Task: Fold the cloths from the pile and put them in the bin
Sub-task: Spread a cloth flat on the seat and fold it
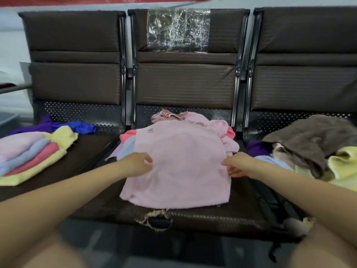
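A pale pink cloth [179,167] lies spread over a heap of cloths on the middle seat [193,215]. My left hand [138,163] grips its left edge with curled fingers. My right hand [236,164] pinches its right edge. Under and behind the pink cloth more pink, coral and light blue cloths [202,120] show. A stack of folded cloths [32,153], pink, blue, coral and yellow, lies on the left seat. An unfolded pile with a brown cloth [313,140] and a yellow cloth [342,163] covers the right seat. No bin is in view.
Three dark brown seats in a row have high backs. Clear plastic [177,29] is taped on the middle back. Blue and purple cloths [77,126] lie behind the folded stack. The middle seat's front edge is torn [154,219]. My knees fill the bottom corners.
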Demonstrator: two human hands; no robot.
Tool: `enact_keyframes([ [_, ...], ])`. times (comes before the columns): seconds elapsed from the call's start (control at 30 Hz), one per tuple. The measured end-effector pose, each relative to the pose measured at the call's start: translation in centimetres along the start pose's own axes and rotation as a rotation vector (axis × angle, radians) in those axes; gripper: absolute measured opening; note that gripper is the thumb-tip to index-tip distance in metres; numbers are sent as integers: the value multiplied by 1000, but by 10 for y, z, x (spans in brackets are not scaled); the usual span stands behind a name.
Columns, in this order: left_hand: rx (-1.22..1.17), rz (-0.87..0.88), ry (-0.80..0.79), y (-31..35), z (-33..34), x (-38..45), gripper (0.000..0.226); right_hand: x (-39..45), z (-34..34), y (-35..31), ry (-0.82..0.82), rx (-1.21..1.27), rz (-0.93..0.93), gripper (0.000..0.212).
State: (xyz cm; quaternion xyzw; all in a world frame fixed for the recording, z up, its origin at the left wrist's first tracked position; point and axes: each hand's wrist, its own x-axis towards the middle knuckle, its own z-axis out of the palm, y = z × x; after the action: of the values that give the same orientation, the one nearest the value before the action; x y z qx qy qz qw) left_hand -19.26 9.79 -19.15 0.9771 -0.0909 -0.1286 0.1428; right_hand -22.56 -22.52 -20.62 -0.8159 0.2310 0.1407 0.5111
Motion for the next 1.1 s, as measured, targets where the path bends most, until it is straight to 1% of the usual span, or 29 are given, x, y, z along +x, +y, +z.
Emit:
enact_keyframes([
  [0.07, 90, -61, -77, 0, 10, -22, 42, -5, 7, 9, -24, 66, -5, 17],
  [0.17, 258, -156, -101, -8, 24, -41, 45, -18, 7, 15, -66, 56, -21, 15],
  [0.27, 167, -212, -25, -16, 22, -52, 41, -28, 2, 15, -154, 52, 19, 15],
  [0.33, 61, -284, -19, -22, 18, -60, 40, -31, 3, 14, -257, 93, 78, 12],
  [0.43, -123, -375, -54, -34, 14, -70, 27, -31, 10, 13, -378, 138, 134, 13],
  [0.5, -227, -406, -91, -40, 13, -71, 19, -29, 15, 14, -371, 39, 91, 15],
  [0.57, -333, -418, -120, -40, 14, -74, 16, -28, 21, 15, -329, -40, -21, 21],
  [0.6, -400, -406, -102, -41, 15, -74, 19, -29, 24, 16, -313, -35, -73, 23],
  [0.67, -584, -339, 3, -44, 16, -72, 25, -30, 27, 17, -289, 21, -170, 33],
  [0.7, -723, -301, 58, -47, 16, -72, 23, -31, 28, 17, -270, 46, -212, 38],
  [0.73, -890, -273, 89, -48, 13, -73, 19, -31, 28, 17, -243, 66, -251, 36],
  [0.77, -1047, -243, 94, -50, 10, -74, 15, -30, 29, 17, -213, 99, -283, 33],
  [0.83, -1249, -178, 64, -54, 5, -75, 15, -26, 30, 17, -164, 222, -308, 33],
  [0.93, -1396, -97, 21, -61, 1, -77, 24, -21, 31, 16, -167, 371, -276, 37],
  [1.0, -1352, -90, 6, -69, 3, -76, 25, -20, 30, 16, -196, 393, -257, 33],
  [1.07, -1117, -156, 34, -77, 9, -74, 19, -22, 29, 18, -210, 331, -259, 29],
  [1.1, -956, -191, 56, -80, 12, -76, 16, -21, 27, 20, -221, 296, -259, 33],
])
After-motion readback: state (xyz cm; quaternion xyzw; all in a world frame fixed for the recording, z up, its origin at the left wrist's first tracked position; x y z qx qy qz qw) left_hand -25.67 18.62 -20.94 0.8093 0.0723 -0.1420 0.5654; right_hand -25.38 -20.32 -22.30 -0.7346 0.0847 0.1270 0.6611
